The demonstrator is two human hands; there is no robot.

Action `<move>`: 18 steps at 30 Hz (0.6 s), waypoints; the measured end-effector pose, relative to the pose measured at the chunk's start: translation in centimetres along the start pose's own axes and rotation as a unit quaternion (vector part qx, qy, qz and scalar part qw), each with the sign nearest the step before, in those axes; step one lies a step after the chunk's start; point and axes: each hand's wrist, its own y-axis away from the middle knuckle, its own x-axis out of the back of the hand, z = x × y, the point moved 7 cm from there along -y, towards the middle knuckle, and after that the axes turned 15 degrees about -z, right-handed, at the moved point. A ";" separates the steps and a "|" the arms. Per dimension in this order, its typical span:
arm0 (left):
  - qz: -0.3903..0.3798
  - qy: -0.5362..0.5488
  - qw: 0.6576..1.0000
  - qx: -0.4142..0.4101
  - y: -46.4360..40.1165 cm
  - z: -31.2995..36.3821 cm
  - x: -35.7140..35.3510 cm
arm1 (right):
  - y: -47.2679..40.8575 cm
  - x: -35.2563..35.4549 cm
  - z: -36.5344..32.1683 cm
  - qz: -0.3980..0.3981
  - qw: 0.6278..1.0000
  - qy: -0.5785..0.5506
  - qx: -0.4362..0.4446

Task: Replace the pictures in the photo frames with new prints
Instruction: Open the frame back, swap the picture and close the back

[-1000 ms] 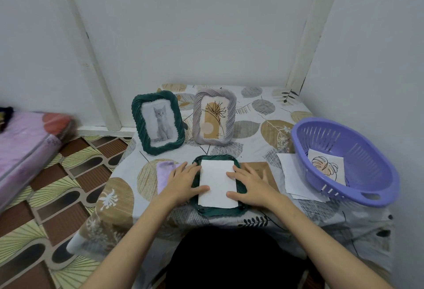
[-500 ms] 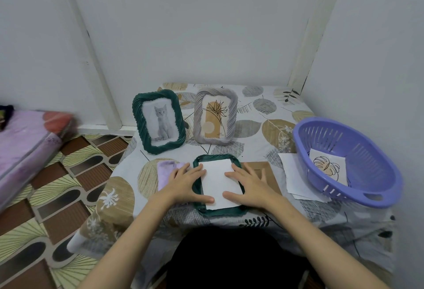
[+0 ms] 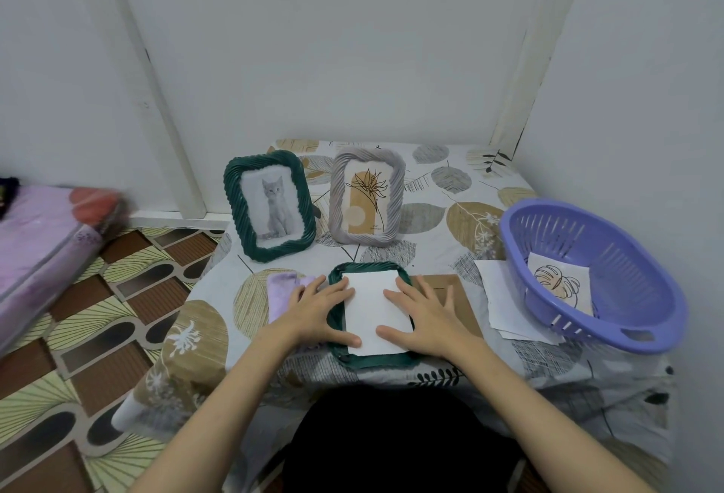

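A dark green frame lies face down at the table's near edge with a white print, blank side up, laid in its opening. My left hand rests flat on the frame's left side, its thumb on the print's lower left corner. My right hand lies flat on the right side, fingers and thumb touching the print's right edge. Behind them stand a green frame holding a cat photo and a grey frame holding a plant drawing.
A brown backing board lies under my right hand, a lilac cloth by my left. White sheets sit beside a purple basket holding a leaf print. Walls close the back and right; a mattress lies at left.
Both hands stay on the face-down frame. Their thumbs have slid a little down along the print's lower edges; the print has barely shifted.
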 end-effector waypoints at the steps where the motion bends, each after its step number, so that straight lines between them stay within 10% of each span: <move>1: 0.001 0.002 1.000 0.000 0.0 0.0 0.0 | 0.0 0.0 0.0 0.001 1.000 0.001 0.000; 18: 0.000 0.005 1.000 -0.006 0.1 -0.4 0.0 | -0.7 -0.2 -0.2 0.012 1.000 -0.021 -0.007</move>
